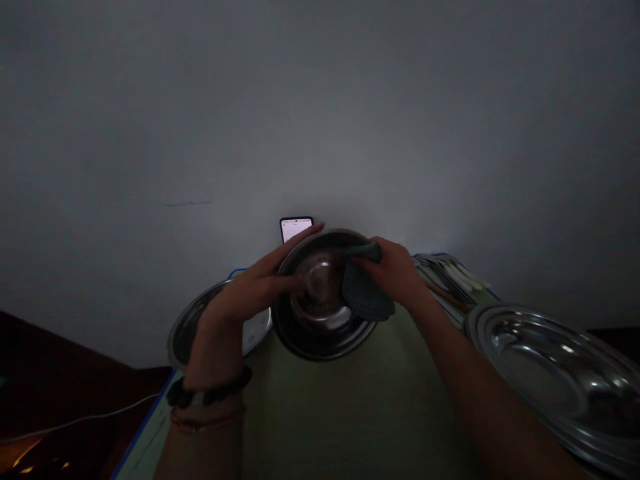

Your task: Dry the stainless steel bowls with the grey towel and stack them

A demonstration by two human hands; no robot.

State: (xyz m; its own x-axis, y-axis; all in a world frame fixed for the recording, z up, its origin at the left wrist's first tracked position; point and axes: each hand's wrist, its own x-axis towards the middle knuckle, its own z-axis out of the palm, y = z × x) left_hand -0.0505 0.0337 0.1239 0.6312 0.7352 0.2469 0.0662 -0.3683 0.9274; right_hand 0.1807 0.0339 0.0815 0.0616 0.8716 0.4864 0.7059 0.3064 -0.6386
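Metal bowl (325, 320) was held tilted above the table (350, 413), toward the far edge.
Left hand (265, 283) was clamped on the rim, thumb inside; right hand (393, 270) pinched a cloth (367, 297) at the bowl's inside. Bowl looked stiff, likely light, slippery; rim seemed the best grip. Left-edge basin (186, 327) held something pale, unclear; right-edge stacked basins (540, 380) showed reflections.

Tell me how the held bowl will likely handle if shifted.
The bowl is probably stiff, since it looks like shiny metal. Its smooth surface could slip in the left hand. Its round rim suggests it might roll on edge.
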